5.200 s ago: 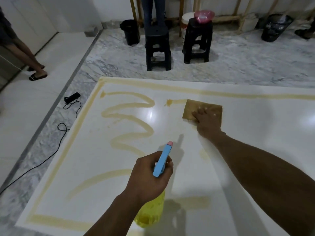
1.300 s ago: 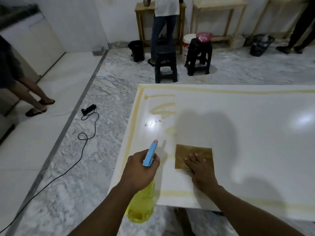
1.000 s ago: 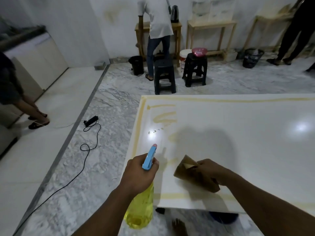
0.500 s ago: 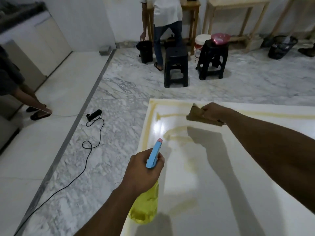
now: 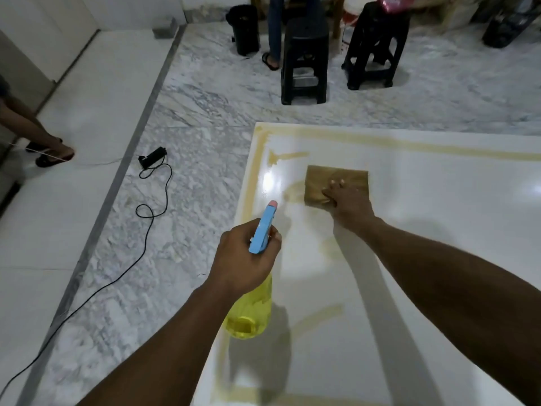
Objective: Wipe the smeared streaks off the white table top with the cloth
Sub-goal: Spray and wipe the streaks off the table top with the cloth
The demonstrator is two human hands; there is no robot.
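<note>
One cloth (image 5: 326, 180) now down flat — right hand (image 5: 350, 207) presses it, straight-fingered; left hand (image 5: 243, 259) grips one spray bottle (image 5: 251, 315).

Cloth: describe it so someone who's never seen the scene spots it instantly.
Find the white table top filling the right of the view, then look toward its far left corner. A flat, tan-brown rectangular cloth lies there under the straight fingers of the right hand. It is the only solid brown patch; the nearby streaks are pale yellow smears.

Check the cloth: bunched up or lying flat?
Flat: the cloth lies spread as a rectangle on the table top, the right hand pressing it.
</note>
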